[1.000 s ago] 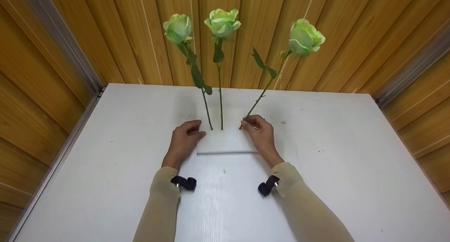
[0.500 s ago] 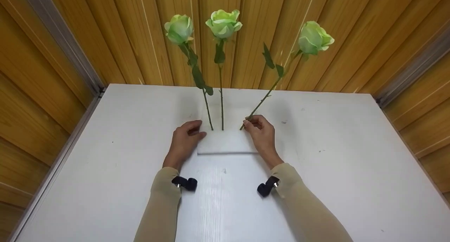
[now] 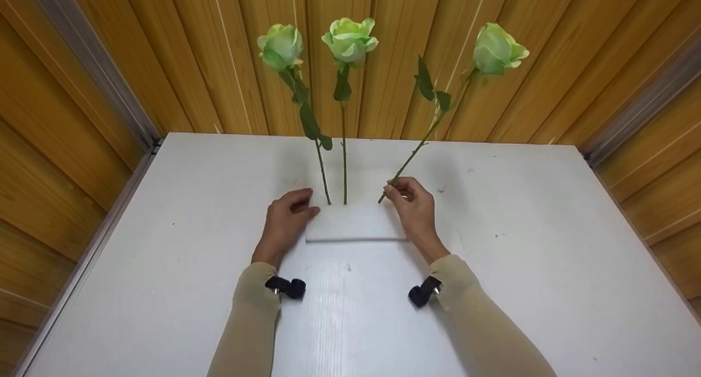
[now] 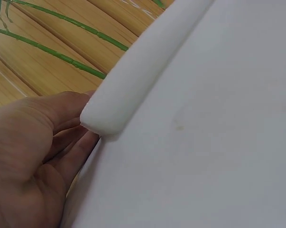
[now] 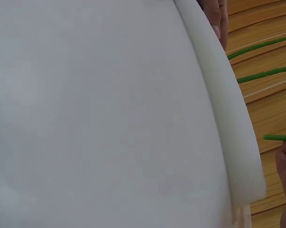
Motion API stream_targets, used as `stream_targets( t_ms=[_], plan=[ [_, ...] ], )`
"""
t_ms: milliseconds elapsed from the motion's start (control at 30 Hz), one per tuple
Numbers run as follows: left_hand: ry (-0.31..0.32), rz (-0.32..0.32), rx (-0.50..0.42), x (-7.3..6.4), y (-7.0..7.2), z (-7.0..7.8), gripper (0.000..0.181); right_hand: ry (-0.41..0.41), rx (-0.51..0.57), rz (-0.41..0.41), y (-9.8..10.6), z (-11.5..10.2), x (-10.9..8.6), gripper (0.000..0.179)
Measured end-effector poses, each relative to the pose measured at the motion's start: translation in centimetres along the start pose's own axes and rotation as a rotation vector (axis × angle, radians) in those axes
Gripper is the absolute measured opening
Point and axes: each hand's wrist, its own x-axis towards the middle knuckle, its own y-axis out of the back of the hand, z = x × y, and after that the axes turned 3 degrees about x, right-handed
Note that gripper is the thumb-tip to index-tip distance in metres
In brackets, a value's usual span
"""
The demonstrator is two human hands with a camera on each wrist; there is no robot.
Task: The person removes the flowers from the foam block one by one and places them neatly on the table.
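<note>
Two pale green roses, the left rose (image 3: 280,47) and the middle rose (image 3: 349,40), stand with their stems in a white foam-like block (image 3: 350,223). At the block's left end my left hand (image 3: 285,218) holds its edge, thumb over the top; some fingertips are hidden in the left wrist view. My right hand (image 3: 419,210) pinches a third rose (image 3: 499,49) low on its stem, thumb against fingers. This rose leans to the right. In the right wrist view its stem end (image 5: 271,137) is bare and apart from the block.
The block lies on a white table (image 3: 181,289). Behind the table rises a wall of wooden panels (image 3: 202,53), with more panels at both sides. A dark wrist camera (image 3: 287,287) sits on the left sleeve and another camera (image 3: 423,292) on the right.
The right hand has shifted slightly right with the third rose, whose bloom has moved right and tilts further out. The left hand and the two standing roses stay nearly where they were.
</note>
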Motion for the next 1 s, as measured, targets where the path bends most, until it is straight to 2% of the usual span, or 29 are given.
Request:
stream_targets(
  t_ms=[100,433,733,1000],
  plan=[
    [0.004,-0.004,0.001,0.0,0.0,0.0,0.048,-0.012,-0.006,-0.005,0.9,0.3,0.2,0.018],
    [0.010,0.010,-0.003,0.2,0.2,-0.1,0.049,-0.011,-0.041,-0.037,4.8,-0.8,0.6,0.017],
    [0.007,0.006,-0.018,0.3,0.2,-0.3,0.049,-0.125,-0.060,-0.083,8.0,-1.5,-0.1,0.020],
    [-0.006,-0.002,0.008,0.4,0.2,-0.3,0.048,-0.178,-0.125,-0.101,10.1,-1.6,-1.1,0.017]
  ],
)
